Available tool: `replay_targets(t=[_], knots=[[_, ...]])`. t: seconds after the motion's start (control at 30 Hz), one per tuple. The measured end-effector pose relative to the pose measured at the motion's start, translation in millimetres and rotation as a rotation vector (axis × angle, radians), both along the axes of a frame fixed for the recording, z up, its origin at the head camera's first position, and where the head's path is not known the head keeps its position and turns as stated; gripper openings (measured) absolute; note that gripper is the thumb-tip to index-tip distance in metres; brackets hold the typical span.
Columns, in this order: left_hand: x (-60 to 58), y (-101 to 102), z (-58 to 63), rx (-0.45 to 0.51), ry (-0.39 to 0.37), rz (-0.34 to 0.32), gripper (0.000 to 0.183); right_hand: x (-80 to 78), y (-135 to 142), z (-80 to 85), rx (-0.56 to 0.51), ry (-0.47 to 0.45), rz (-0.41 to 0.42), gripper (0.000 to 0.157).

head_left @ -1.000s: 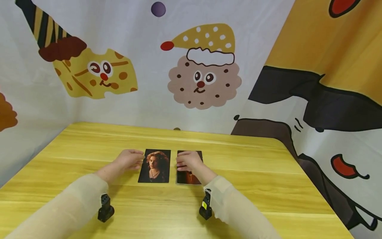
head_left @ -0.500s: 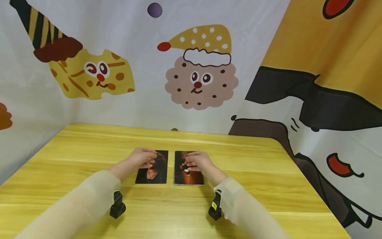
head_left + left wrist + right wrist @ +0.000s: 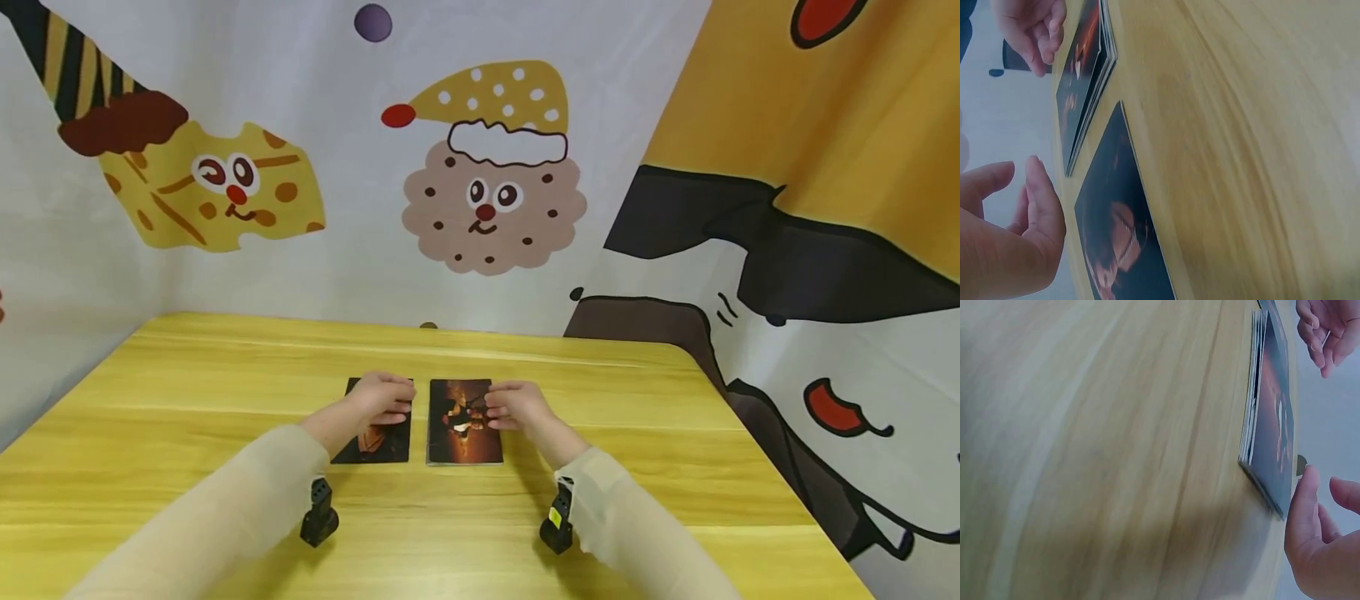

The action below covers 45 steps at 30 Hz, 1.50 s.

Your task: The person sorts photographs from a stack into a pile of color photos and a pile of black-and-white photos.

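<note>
On the table lies a dark portrait photo card (image 3: 393, 447), flat. My left hand (image 3: 378, 400) hovers over it and hides most of the portrait. In the left wrist view the left hand (image 3: 1016, 237) has loosely bent fingers, thumb apart, nothing held. Just right of the portrait sits a stack of photo cards (image 3: 457, 442), its top picture glowing orange-brown on black. Several layered edges of the stack (image 3: 1250, 419) show in the right wrist view. At the stack's right edge is my right hand (image 3: 525, 408); its thumb and fingers (image 3: 1304, 512) are apart and hold nothing.
The yellow wood-grain table (image 3: 600, 500) extends round the cards on all sides. Behind it hangs a white cloth (image 3: 360, 275) printed with cartoon food. Each wrist carries a small black camera (image 3: 320, 512).
My left hand has moved right, from beside the portrait card to over it. My right hand has slid right off the stack, uncovering its top picture. The head view has shifted slightly.
</note>
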<state>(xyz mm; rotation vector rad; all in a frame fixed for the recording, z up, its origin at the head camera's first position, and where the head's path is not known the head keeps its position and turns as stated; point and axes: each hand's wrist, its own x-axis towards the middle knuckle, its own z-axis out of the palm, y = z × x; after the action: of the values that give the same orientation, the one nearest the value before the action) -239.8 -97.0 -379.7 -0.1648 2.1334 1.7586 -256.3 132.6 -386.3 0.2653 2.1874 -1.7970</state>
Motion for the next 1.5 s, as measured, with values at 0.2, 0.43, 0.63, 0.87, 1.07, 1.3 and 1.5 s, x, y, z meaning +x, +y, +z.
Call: replay_targets(t=[0.2,0.43,0.63,0.87,1.07,1.3,1.5], knots=[[-0.3,7,-5.0,0.004,-0.01,-0.015,0.043,1.4,6,-3.2,-0.005,-0.003,-0.007,0.038],[3.7,13,-8.8,-0.037,-0.003,-0.035,0.042,2.6,12,-7.6,0.04,0.007,-0.031,0.038],[5.1,14,-11.7,-0.036,-0.005,-0.046,0.039,2.9,12,-9.8,0.077,-0.006,-0.042,0.036],[3.5,16,-14.0,-0.043,0.016,-0.06,0.034,4.5,11,-9.7,0.11,0.014,-0.017,0.035],[2.0,17,-13.0,-0.058,0.031,-0.06,0.033,4.2,11,-8.6,0.121,0.024,-0.03,0.034],[2.7,19,-11.5,-0.07,0.035,-0.051,0.034,4.7,10,-4.7,0.127,0.018,-0.038,0.034],[1.7,19,-9.5,-0.085,0.049,-0.049,0.034,2.3,10,-3.1,0.135,0.029,-0.057,0.032]])
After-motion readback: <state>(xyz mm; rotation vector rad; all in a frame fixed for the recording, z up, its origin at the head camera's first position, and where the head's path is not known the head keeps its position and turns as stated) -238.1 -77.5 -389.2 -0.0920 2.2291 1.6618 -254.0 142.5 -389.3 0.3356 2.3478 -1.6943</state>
